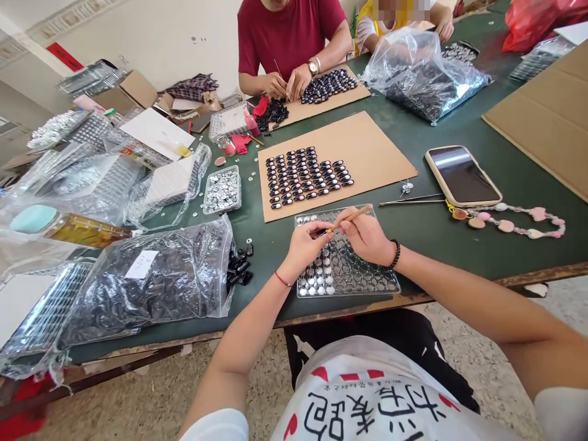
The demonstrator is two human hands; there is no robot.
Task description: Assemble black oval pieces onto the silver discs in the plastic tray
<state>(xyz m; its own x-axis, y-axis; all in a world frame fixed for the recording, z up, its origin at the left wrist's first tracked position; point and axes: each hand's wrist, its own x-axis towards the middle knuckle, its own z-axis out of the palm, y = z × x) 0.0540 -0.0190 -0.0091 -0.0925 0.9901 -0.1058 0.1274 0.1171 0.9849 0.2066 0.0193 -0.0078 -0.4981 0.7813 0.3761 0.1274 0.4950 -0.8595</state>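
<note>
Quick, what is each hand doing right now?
Left hand: closed, fingertips pinched over the clear tray; item too small to tell.
Right hand: closed, holding a thin stick.

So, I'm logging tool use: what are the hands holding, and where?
The right hand pinches a thin wooden stick near its lower end; whether the left hand holds anything cannot be told.

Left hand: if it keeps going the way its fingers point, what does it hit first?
The left hand points up-right toward the right hand; it would likely meet those fingers and the thin stick first, above the clear tray.

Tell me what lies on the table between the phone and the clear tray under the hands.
In the head view, a pair of thin metal tweezers lies on bare green table between the phone and the clear tray.
</note>
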